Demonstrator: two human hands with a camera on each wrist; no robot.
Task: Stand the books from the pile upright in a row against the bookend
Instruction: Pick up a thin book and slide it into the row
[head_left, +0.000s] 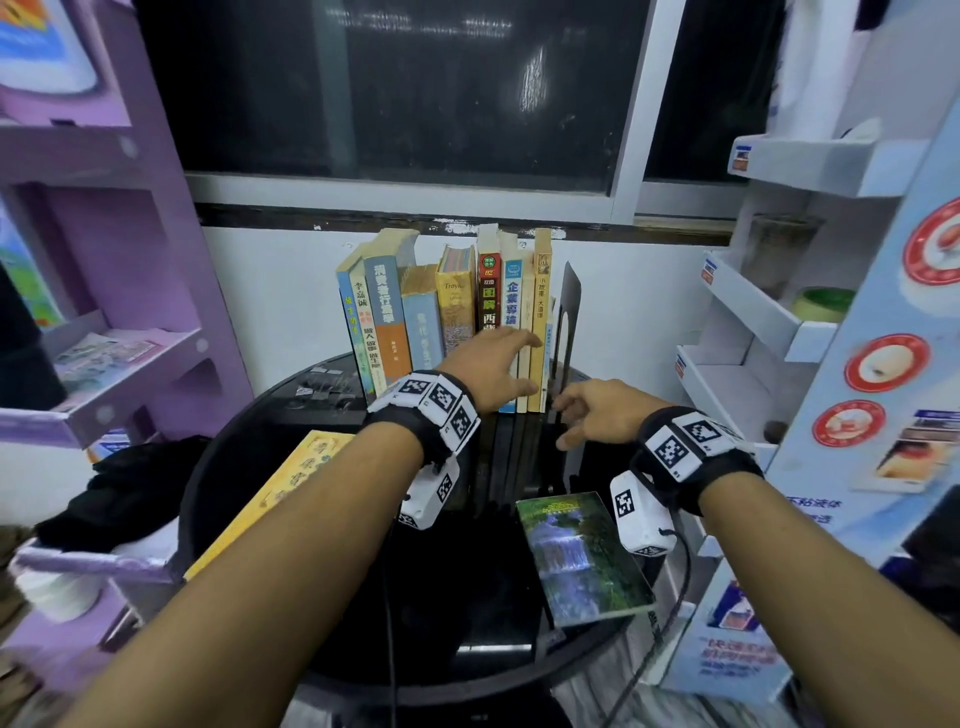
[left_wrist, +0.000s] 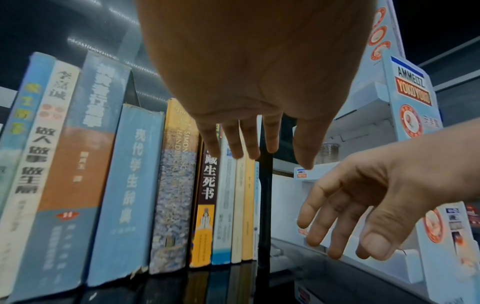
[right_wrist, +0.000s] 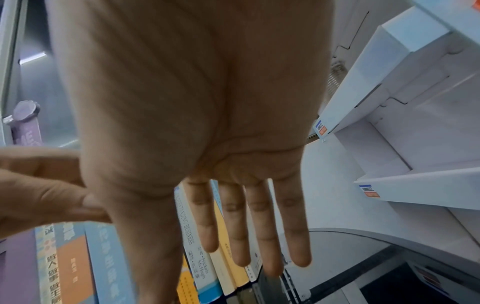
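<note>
Head view: left hand (head_left: 493, 364) fingers straight on upright books (head_left: 524, 312); right hand (head_left: 602, 410) loose.

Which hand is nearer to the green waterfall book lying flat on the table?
Right. The right hand hovers just beyond the green waterfall book, by the bookend; the left hand is farther, at the row of upright books.

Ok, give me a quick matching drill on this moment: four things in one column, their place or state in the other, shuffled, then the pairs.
Things
1. bookend
2. waterfall-cover book
3. yellow book
4. left hand

Places or states
A. flat at the table's near left edge
B. upright at the right end of the row
C. fingers extended against the standing spines
D. flat on the table below the right wrist

Pairs: 1-B, 2-D, 3-A, 4-C
</note>
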